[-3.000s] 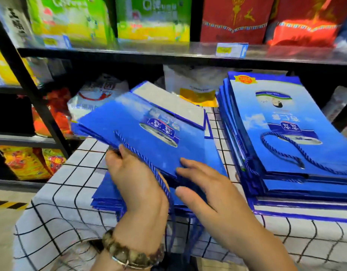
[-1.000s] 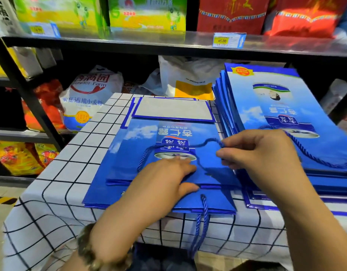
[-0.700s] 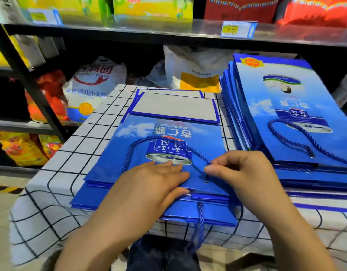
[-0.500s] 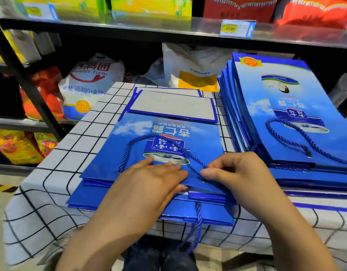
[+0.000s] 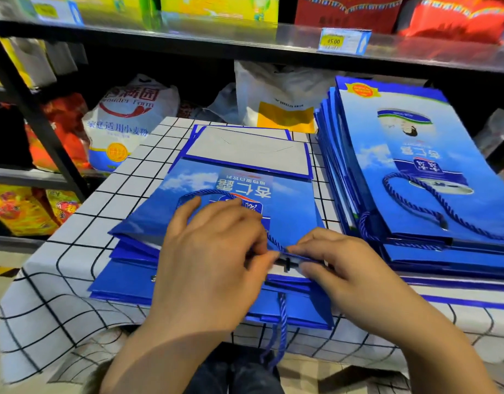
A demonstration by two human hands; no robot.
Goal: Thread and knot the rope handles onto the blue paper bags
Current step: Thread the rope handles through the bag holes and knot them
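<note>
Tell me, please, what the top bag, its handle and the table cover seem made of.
The bag: glossy coated paper, apparently; sharp creases and sheen. The handle: twisted blue cord, perhaps synthetic; spiral strands show. The cover: probably soft cloth; it drapes in folds over the edge.

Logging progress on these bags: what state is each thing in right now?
Top blue paper bag of the left pile: flat, near edge lifted open.
Blue twisted rope handle: looped on that bag.
Left hand: pinches that bag's edge.
Right hand: pinches that bag's edge.
Right stack of blue paper bags: flat, top handle fitted.
</note>
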